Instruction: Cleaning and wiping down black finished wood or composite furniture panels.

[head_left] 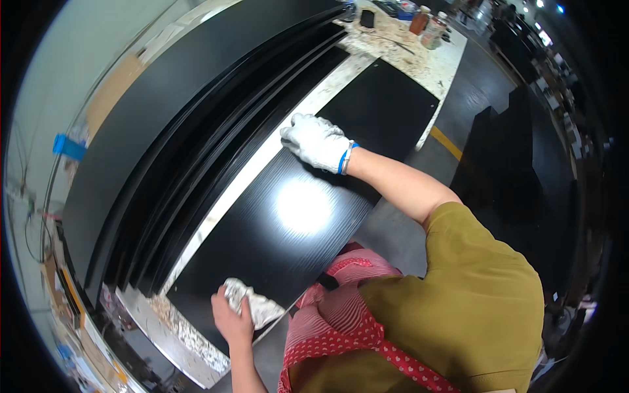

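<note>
A long, glossy black panel (226, 245) lies flat in front of me, with a bright light reflected at its middle. Near its left end, my bare left hand (232, 319) is closed on a crumpled white cloth (263, 310), which rests on the panel close to the near edge. My right hand (316, 142), in a white glove with a blue cuff, is at the panel's far long edge. Its fingers are curled in; whatever they may grip is hidden.
Several black panels (196, 124) stand on edge in a row beyond the flat one. The paint-spotted workbench (426, 69) carries a brown bottle (419, 21) and a clear bottle (434, 33) at the far right. A blue object (69, 147) is by the left wall.
</note>
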A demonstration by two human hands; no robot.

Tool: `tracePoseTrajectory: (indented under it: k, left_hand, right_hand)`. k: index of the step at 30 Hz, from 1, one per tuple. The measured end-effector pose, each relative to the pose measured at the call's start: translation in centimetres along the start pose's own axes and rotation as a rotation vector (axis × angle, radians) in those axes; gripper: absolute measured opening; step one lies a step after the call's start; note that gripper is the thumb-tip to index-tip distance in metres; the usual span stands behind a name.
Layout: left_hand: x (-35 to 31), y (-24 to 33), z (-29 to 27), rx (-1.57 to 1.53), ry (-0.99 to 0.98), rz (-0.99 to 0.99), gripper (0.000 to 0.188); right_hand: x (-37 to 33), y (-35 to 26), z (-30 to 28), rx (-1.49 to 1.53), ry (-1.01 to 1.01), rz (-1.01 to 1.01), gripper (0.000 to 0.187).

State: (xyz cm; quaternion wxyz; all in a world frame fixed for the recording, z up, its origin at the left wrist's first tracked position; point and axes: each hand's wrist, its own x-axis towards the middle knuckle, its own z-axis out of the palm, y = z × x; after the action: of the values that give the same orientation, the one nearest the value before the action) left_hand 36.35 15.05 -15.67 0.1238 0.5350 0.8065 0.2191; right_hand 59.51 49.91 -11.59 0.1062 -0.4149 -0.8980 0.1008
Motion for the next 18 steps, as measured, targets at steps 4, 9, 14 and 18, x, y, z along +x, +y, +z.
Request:
tracePoseTrajectory:
  k: [4, 9, 14, 18]
  left_hand:
    - [-0.3, 1.2, 0.0, 0.037, -0.002, -0.118, 0.049]
    - [0.3, 2.4, 0.1, 0.096, -0.050, -0.177, 0.049]
    - [0.3, 2.8, 0.7, 0.220, -0.056, -0.204, 0.052]
    - [0.3, 3.3, 0.6, 0.303, -0.070, -0.238, 0.054]
  right_hand:
    - [1.0, 11.5, -3.8, -0.096, 0.011, 0.109, 0.025]
    - [3.5, 29.2, -6.3, -0.267, 0.041, 0.303, 0.024]
    - [4.0, 36.6, -8.3, -0.380, 0.155, 0.403, 0.024]
    - [2.6, 35.9, -6.9, 0.003, 0.163, 0.171, 0.028]
